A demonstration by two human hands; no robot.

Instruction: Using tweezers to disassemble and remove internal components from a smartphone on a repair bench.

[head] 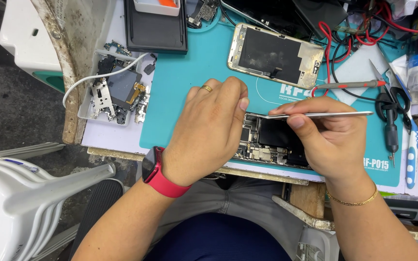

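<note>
Our right hand (332, 140) is pinching a pair of slim silver metal tweezers (315, 115) between thumb and fingers, the closed tips pointing toward our left hand and ending just above the top edge of the opened phone body with exposed dark circuit boards (272, 144). Our left hand (209, 130) is lying palm down with its fingers curled over the near end of that phone body, pressing on it; a gold ring is sitting on one finger and a red-strapped smartwatch (158, 171) is wrapping the wrist. The phone body is lying between and partly beneath both hands, on the teal rubber work mat (189, 82). Just beyond our fingertips a detached gold-edged phone frame with a dark panel (274, 55) is resting tilted on the mat. Out past our right hand's knuckles a red-handled probe (349, 85), black-handled scissors (393, 96) and a dark screwdriver (391, 135) are lying near one another. Well beyond our left wrist, a white tray of small metal phone parts (114, 94) is sitting off the mat's edge
</note>
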